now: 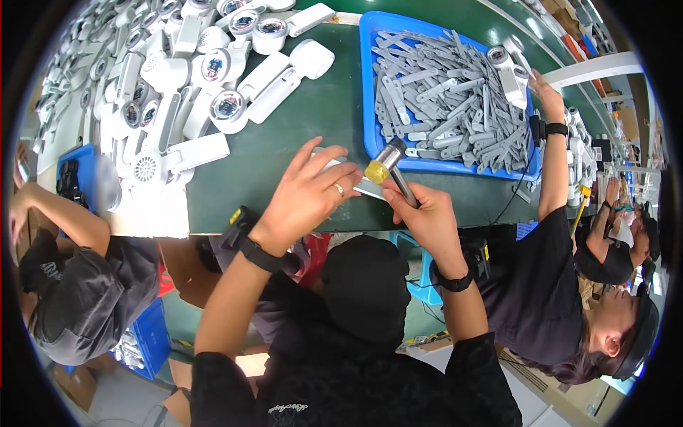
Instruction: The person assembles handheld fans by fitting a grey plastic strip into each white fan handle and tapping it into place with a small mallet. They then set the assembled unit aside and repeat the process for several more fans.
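My left hand (310,183) is closed around a slim white and grey part (370,188), pale plastic by its look. The fingers hide most of that part, so its full shape cannot be made out. In my right hand (427,217) is a small mallet (385,162) with a yellow face, a dark opposite end and a metal handle. The mallet's head is above the part, and my right fingertips are close to the part's end. Both hands are over the green table (284,153) near its front edge.
At the left lies a large heap of white handheld fans (228,107). Beyond my right hand stands a blue tray (366,78) full of grey strips (434,92). To the right, a person's arm (555,164) reaches over the table by a fan; another person (92,285) works at the left.
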`<state>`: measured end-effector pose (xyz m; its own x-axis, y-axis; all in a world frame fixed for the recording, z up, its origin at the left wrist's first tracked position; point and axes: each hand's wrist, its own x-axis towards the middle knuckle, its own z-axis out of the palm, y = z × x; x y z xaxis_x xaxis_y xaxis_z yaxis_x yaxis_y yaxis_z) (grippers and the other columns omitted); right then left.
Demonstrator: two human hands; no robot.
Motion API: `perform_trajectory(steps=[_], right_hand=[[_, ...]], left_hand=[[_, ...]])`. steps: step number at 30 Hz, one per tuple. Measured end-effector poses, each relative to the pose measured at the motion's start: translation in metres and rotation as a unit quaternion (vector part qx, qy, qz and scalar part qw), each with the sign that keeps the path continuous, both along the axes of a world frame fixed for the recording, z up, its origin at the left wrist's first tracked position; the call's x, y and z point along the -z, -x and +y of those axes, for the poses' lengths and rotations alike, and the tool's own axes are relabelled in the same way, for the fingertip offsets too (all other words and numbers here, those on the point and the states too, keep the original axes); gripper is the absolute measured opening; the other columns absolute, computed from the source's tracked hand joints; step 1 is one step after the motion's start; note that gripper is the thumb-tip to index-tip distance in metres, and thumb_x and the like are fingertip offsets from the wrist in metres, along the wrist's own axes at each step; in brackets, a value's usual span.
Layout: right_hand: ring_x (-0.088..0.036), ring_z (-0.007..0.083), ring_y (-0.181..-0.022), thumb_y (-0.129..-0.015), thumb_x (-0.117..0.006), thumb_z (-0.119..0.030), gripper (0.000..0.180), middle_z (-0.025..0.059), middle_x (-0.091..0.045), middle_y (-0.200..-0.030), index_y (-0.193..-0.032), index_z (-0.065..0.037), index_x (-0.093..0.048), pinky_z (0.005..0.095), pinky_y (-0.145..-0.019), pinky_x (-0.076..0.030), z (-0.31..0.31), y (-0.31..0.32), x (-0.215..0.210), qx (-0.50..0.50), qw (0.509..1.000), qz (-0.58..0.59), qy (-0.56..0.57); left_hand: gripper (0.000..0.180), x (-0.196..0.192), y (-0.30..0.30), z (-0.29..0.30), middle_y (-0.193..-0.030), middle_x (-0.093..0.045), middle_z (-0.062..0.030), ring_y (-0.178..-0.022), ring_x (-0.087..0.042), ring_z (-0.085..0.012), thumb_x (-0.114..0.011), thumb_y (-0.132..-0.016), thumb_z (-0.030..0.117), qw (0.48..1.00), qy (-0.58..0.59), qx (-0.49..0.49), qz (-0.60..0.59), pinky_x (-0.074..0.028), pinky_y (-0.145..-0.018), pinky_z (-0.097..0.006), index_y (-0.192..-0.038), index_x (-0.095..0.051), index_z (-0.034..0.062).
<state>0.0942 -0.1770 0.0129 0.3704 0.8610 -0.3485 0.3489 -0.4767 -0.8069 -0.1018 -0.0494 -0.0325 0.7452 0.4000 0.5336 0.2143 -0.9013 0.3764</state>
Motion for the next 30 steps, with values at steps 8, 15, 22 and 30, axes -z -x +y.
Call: perform_trajectory(steps=[8, 15, 22, 30], right_hand=[[-0.047, 0.0035, -0.043, -0.103, -0.071, -0.032, 0.035, 0.0031, -0.071, -0.067, -0.124, -0.004, -0.077, 0.0236, -0.041, -0.033, -0.007, -0.020, 0.002, 0.031, 0.993, 0.047, 0.103], [-0.041, 0.0026, -0.039, -0.106, -0.066, -0.034, 0.041, 0.0088, -0.076, -0.076, -0.129, -0.001, -0.072, 0.0218, -0.038, -0.027, -0.012, -0.019, 0.023, 0.100, 0.957, 0.269, 0.050], [-0.043, 0.0036, -0.039, -0.105, -0.068, -0.035, 0.041, 0.0098, -0.077, -0.078, -0.127, -0.001, -0.073, 0.0227, -0.038, -0.029, -0.012, -0.020, 0.025, 0.103, 0.959, 0.261, 0.042], [-0.047, 0.0055, -0.042, -0.101, -0.073, -0.034, 0.041, 0.0088, -0.075, -0.075, -0.120, 0.002, -0.074, 0.0248, -0.041, -0.034, -0.015, -0.018, 0.024, 0.116, 0.959, 0.258, 0.008]], left_hand=[[0.027, -0.001, -0.002, 0.006, -0.105, -0.070, -0.0004, -0.115, -0.063, -0.0239, -0.079, -0.087, 0.027, 0.997, -0.061, 0.028, 0.036, -0.052, -0.102, -0.050, -0.105, -0.075, 0.0083], [0.041, 0.002, -0.001, 0.003, -0.114, -0.071, -0.0048, -0.114, -0.065, -0.0303, -0.087, -0.080, 0.018, 0.994, -0.092, 0.035, 0.043, -0.053, -0.102, -0.052, -0.117, -0.072, 0.0071], [0.044, -0.007, -0.003, 0.002, -0.125, -0.071, -0.0063, -0.119, -0.065, -0.0287, -0.084, -0.084, 0.024, 0.993, -0.095, 0.024, 0.058, -0.050, -0.110, -0.056, -0.122, -0.071, 0.0072], [0.033, -0.009, -0.025, 0.000, -0.119, -0.072, -0.0087, -0.106, -0.070, -0.0272, -0.075, -0.083, 0.009, 0.985, -0.074, 0.143, 0.059, -0.056, -0.104, -0.044, -0.116, -0.075, 0.0062]])
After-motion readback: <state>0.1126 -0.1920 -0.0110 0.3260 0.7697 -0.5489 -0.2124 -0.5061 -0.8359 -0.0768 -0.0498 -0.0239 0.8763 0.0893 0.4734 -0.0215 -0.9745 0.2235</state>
